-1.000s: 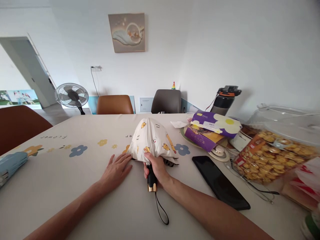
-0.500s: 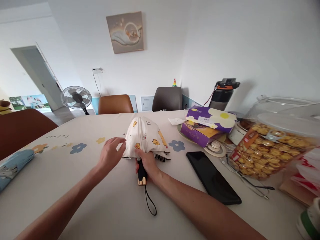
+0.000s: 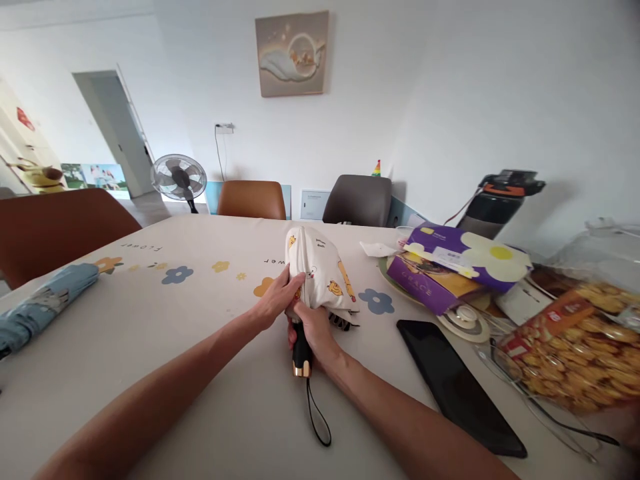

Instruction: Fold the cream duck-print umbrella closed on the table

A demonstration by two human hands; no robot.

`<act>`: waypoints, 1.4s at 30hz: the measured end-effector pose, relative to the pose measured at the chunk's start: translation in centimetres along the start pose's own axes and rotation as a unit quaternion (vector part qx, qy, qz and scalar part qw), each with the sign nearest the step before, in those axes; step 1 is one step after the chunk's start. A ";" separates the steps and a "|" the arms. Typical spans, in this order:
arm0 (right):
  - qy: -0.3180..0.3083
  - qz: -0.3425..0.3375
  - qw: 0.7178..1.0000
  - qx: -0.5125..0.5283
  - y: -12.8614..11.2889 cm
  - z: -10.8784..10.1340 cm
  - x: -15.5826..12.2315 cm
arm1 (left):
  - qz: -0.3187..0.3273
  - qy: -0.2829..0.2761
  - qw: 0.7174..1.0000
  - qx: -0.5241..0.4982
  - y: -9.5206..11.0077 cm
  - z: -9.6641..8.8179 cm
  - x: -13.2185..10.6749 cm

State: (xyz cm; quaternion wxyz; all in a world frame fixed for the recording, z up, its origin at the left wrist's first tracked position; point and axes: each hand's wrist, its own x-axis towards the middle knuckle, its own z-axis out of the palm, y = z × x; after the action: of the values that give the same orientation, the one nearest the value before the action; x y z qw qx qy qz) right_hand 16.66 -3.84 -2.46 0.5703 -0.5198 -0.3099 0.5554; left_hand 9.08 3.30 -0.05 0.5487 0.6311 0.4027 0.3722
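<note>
A folding umbrella (image 3: 323, 267) stands out in the middle, its white cartoon-printed canopy bunched loosely and pointing away from me. My right hand (image 3: 313, 330) is closed around the top of its black handle (image 3: 301, 347), thumb at the canopy's lower edge. A gold-coloured end and a black wrist strap (image 3: 320, 420) hang toward me. On the canopy's left side, my left hand (image 3: 277, 297) holds the cloth, with the thumb over the front and the fingers partly hidden along the side. Dark rib ends (image 3: 343, 322) poke out at the lower right of the canopy.
A blue folded umbrella (image 3: 50, 303) lies at the left. To the right are a black phone (image 3: 457, 383), purple boxes (image 3: 425, 283), a cable (image 3: 540, 407), a clear snack container (image 3: 565, 347) and a dark bottle (image 3: 493, 207). Chairs (image 3: 250, 200) line the table's far side.
My left hand has moved right onto the canopy and closed on its left side, which now looks narrower. The right hand keeps its hold on the handle. The view has shifted left.
</note>
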 end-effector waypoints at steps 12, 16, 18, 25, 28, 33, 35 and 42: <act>-0.155 0.042 0.986 -0.041 0.8 0.9 -1.5 | -0.119 -0.007 0.931 -0.346 1.1 -1.8 0.1; -0.166 0.061 0.984 -0.021 0.3 1.0 -1.7 | -0.146 0.003 0.934 -0.325 1.4 -2.2 0.1; -0.163 0.069 0.984 -0.017 0.2 0.9 -1.7 | -0.163 -0.018 0.924 -0.345 1.5 -2.3 -0.1; -0.182 0.087 0.979 0.002 1.0 1.0 -1.4 | -0.138 -0.069 0.916 -0.371 1.2 -3.1 1.0; -0.167 0.083 0.982 0.009 1.1 0.9 -1.5 | -0.059 -0.009 0.941 -0.333 0.6 -5.1 2.8; -0.045 0.030 0.998 0.045 0.7 0.7 -0.8 | -0.009 0.150 0.973 -0.174 -2.7 -8.8 4.9; 0.017 0.012 0.997 0.071 0.5 0.7 -0.4 | -0.001 0.178 0.984 -0.007 -4.3 -9.3 5.1; -0.002 0.052 0.993 0.102 0.1 0.4 0.0 | 0.119 0.001 0.883 0.454 -6.9 -8.6 4.7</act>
State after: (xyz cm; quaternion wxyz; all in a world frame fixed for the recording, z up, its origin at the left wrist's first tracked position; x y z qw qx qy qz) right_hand 16.24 -3.74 -2.40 0.5901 -0.4734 -0.2255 0.6139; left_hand 2.46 11.47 -5.76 0.1533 0.8537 0.4503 0.2119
